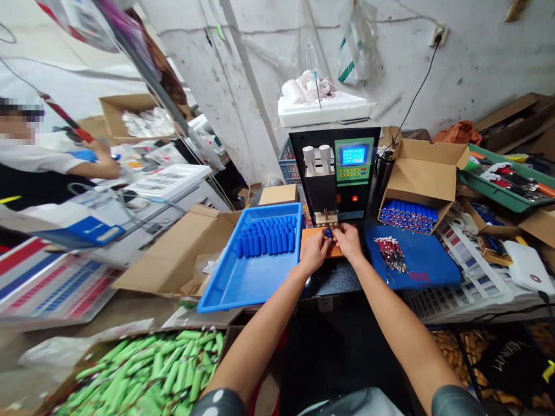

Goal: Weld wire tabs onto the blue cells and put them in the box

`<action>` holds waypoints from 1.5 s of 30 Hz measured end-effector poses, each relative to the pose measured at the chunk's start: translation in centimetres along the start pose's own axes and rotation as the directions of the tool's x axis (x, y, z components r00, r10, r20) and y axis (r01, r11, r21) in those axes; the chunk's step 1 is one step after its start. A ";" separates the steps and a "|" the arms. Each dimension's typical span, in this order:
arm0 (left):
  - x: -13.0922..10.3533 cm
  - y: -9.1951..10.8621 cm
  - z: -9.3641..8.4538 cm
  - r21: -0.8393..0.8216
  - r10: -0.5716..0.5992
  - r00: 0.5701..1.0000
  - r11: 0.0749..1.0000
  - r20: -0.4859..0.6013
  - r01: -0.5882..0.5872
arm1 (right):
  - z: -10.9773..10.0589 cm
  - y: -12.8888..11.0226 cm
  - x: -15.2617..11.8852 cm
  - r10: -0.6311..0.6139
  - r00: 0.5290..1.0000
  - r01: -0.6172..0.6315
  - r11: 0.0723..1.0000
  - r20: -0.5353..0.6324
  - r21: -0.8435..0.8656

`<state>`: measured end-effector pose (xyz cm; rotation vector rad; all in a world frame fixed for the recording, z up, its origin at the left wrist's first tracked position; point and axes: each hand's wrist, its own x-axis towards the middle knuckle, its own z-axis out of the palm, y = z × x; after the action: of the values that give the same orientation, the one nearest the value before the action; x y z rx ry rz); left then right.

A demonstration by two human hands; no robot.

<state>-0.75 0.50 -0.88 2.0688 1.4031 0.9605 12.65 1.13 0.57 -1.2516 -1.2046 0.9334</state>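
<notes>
My left hand [315, 250] grips a blue cylindrical battery cell [328, 233] under the electrodes of a black spot welder [314, 193]. From the other side my right hand [348, 241] has its fingers pinched close to the cell's end; whatever they hold is too small to make out. Both hands rest over an orange block [310, 236] at the welder's base. The welder's blue screen [354, 155] is lit. To the left, a blue tray [243, 292] holds rows of upright blue cells [266, 237]. Red and black wire leads [392, 254] lie on a blue mat [437, 263] at right.
An open cardboard box [422, 167] with stacked blue cells stands right of the welder. Green wrapped cells [160, 370] fill a box at lower left. A green tray [507, 185] of tools is at far right. Another person [52, 162] works at far left.
</notes>
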 end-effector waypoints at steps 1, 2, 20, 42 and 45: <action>0.0 0.0 0.0 0.002 0.002 1.000 1.000 0.001 -0.002 | 0.1 0.1 0.0 -0.008 1.000 0.008 1.000 -0.012 -0.015; 0.0 0.0 0.0 0.003 0.004 1.000 1.000 0.003 -0.004 | 0.1 0.1 0.0 -0.013 1.000 0.013 1.000 -0.024 -0.023; -0.1 0.1 -0.1 -0.004 0.004 1.000 1.000 -0.011 -0.004 | 0.3 -0.2 -0.2 0.017 1.000 -0.017 1.000 -0.012 -0.019; -1.2 5.0 2.6 -0.277 0.038 0.997 0.961 0.064 -0.019 | -23.5 4.7 -2.2 0.037 0.836 -0.057 0.998 -0.547 -0.020; 1.7 8.1 5.9 -0.363 0.010 0.995 0.931 0.099 0.027 | -24.9 7.0 -3.0 0.001 0.838 -0.065 0.993 -0.545 -0.097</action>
<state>9.03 -0.93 1.48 1.8040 1.0861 1.0123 37.25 -5.38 -4.78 -1.5031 -0.7848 0.4766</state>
